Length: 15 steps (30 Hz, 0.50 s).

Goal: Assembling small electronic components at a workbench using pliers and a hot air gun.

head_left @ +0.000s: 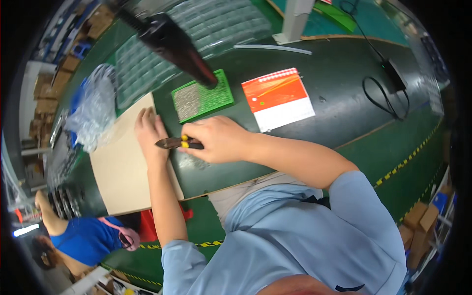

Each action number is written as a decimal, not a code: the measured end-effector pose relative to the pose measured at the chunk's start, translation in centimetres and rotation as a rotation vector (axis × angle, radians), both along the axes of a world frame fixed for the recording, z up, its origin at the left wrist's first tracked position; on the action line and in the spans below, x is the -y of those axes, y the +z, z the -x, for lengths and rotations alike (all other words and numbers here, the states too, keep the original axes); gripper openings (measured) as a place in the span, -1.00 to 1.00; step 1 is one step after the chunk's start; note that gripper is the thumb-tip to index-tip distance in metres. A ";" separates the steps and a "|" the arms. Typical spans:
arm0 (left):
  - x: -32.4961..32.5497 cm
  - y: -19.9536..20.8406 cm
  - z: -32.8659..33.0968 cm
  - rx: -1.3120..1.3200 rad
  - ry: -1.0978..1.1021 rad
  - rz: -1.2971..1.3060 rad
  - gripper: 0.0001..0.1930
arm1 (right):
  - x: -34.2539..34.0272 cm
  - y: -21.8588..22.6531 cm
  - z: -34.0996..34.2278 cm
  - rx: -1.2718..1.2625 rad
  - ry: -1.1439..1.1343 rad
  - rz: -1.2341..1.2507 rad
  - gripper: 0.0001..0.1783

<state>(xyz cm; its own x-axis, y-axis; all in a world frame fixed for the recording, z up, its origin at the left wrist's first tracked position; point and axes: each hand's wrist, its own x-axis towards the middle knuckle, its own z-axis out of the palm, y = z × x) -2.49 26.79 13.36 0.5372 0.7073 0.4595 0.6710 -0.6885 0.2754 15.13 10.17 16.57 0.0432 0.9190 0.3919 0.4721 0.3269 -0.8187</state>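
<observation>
My right hand (219,140) is closed around a pair of pliers (169,143) with black and yellow handles, jaws pointing left. The jaws are close beside my left wrist. My left hand (150,132) rests at the right edge of a tan cardboard sheet (123,162), fingers apart and stretched away from me; nothing shows in them. Just beyond my hands lies a green tray (216,93) with a pile of small silvery parts (188,102) in its left half. An orange and white printed sheet (278,100) lies to the right of the tray.
A dark, blurred hanging tool (172,46) reaches down over the green tray. Clear moulded plastic trays (216,29) lie at the back, with a plastic bag (93,110) at left. A black adapter (393,75) with cable sits at right. A person in blue (88,243) is at lower left.
</observation>
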 end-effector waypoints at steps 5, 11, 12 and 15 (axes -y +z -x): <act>0.1 -0.3 -0.7 0.009 -0.015 0.013 -0.65 | 0.0 0.2 -0.7 -0.001 -0.054 -0.062 -0.78; -1.3 -0.9 0.1 0.059 -0.025 0.027 -0.68 | -0.2 0.2 -1.1 0.109 -0.009 -0.189 -0.78; -1.1 -0.9 0.2 0.058 -0.023 0.025 -0.68 | -0.2 0.2 -1.1 0.102 0.002 -0.191 -0.78; -1.2 -0.9 0.4 0.056 -0.021 -0.004 -0.66 | -0.3 0.2 -1.3 0.086 0.020 -0.233 -0.75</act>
<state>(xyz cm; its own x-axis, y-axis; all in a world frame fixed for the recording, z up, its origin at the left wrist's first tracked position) -2.86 27.99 12.46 0.5253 0.6944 0.4918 0.6400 -0.7033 0.3094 16.43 10.50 16.77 -0.0168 0.8040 0.5944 0.5286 0.5117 -0.6773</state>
